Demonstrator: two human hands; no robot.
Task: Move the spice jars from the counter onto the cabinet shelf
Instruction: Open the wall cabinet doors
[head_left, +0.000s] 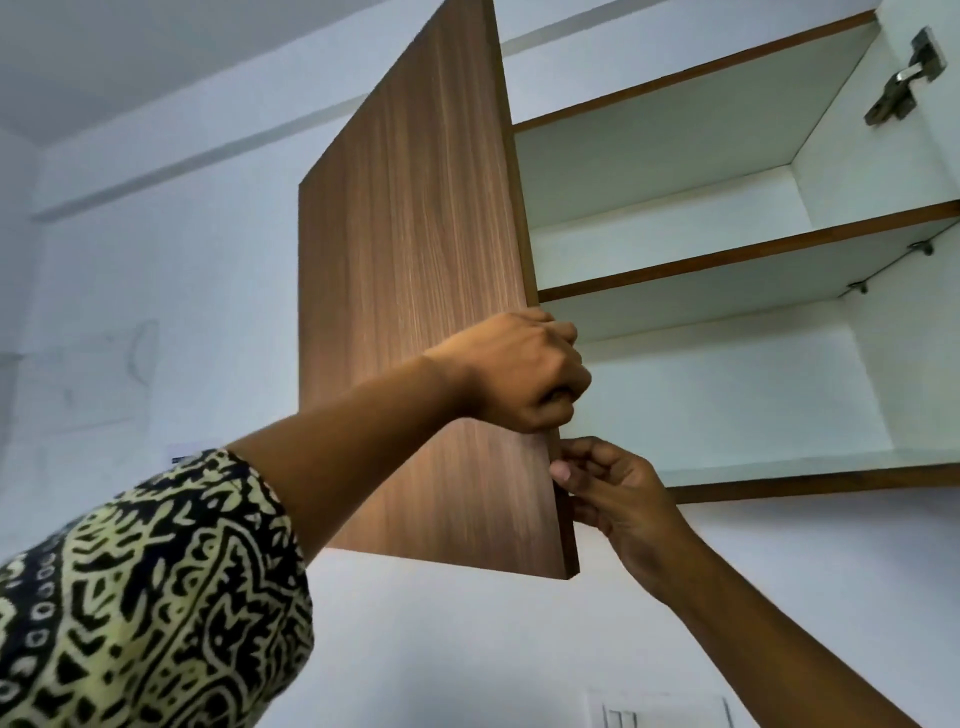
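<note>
The left hand (524, 374) is gripping the free edge of the brown wood-grain flat cabinet door (415, 260), its fingers curling round it. At five o'clock from it, the right hand (618, 499) is pinching the same edge between thumb and fingers. At two o'clock the white cabinet shelf with brown front strip (727, 260) is showing. The spice jars and the counter are not appearing in this view. I am judging such jars to be small, light, stiff, perhaps smooth and breakable, so taking each round its body, under the lid, seems safest.

The door (415, 260) hides most of the fingers (563, 336) of the left hand (519, 374).
</note>
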